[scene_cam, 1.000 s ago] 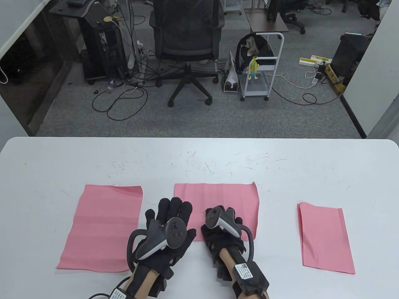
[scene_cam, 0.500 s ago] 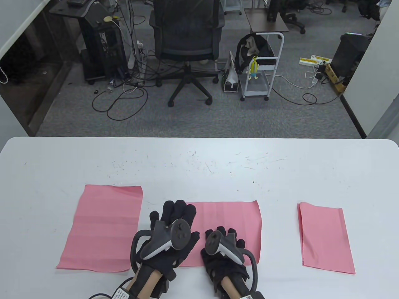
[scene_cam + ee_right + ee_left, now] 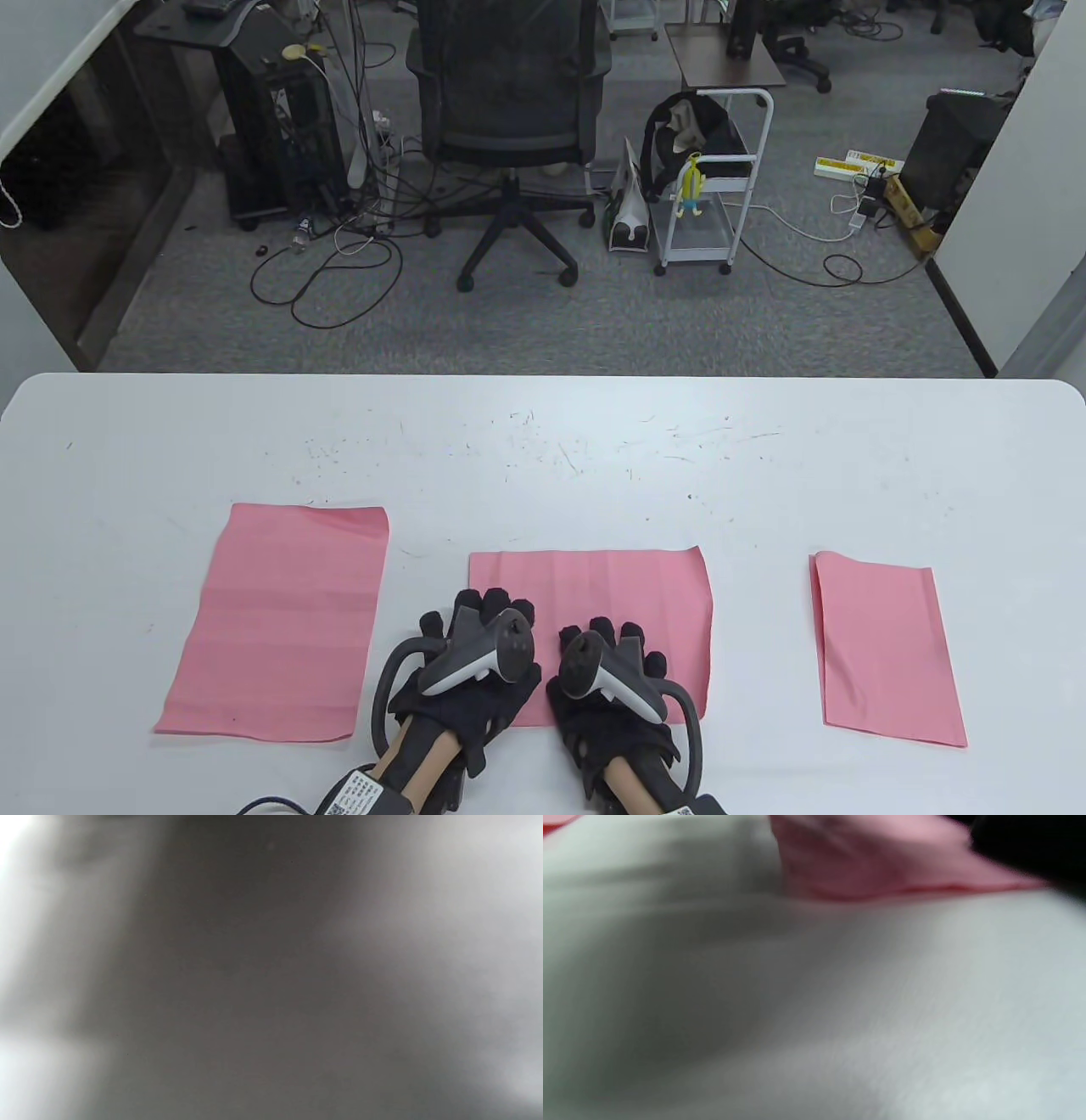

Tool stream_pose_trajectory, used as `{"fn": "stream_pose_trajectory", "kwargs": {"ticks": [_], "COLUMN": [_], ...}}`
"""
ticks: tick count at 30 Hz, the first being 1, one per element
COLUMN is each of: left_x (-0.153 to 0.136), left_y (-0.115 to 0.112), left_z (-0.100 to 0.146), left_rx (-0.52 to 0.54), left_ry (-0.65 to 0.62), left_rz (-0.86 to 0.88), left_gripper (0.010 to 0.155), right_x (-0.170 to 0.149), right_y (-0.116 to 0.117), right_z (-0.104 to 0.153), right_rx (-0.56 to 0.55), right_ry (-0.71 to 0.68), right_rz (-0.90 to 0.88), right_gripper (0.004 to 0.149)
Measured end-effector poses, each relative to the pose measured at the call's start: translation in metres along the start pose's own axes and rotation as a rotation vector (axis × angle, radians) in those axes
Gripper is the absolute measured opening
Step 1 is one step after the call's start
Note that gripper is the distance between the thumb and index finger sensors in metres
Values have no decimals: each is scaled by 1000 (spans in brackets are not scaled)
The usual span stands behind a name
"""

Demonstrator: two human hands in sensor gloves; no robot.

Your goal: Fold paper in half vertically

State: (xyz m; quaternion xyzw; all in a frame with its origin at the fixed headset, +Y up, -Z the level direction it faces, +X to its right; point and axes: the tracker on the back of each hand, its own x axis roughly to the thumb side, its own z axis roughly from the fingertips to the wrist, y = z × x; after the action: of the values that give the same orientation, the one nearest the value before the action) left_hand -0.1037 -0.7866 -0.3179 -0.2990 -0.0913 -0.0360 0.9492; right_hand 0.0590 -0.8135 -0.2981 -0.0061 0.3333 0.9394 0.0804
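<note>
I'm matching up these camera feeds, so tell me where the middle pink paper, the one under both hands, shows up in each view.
Table view: the middle pink paper lies low at centre, with the left hand and right hand on its near edge.
Left wrist view: a blurred corner of it at top centre.
Right wrist view: not visible, only grey blur.
Shared landmark: the white table.

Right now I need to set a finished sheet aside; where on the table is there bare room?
The far strip of the table beyond all three papers is bare, as is the gap between the middle paper and right paper. The near centre is crowded by the left hand and right hand.
</note>
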Motion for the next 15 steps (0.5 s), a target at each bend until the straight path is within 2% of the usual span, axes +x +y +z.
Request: {"fn": "stream_pose_trajectory", "kwargs": {"ticks": [4, 7, 15], "left_x": [-4, -7, -6], "left_y": [-20, -23, -24], "left_z": [-11, -12, -12], "left_rx": [-46, -23, -48], "left_ry": [15, -17, -18], "left_rz": [-20, 30, 16], "left_gripper": [77, 78, 78], "right_x": [0, 0, 1], "right_y": [0, 0, 0], "right_z": [0, 0, 0], "right_rx": [-1, -2, -6], "right_ry": [1, 0, 1], "right_rz": [11, 14, 17], "right_gripper": [66, 67, 67]}}
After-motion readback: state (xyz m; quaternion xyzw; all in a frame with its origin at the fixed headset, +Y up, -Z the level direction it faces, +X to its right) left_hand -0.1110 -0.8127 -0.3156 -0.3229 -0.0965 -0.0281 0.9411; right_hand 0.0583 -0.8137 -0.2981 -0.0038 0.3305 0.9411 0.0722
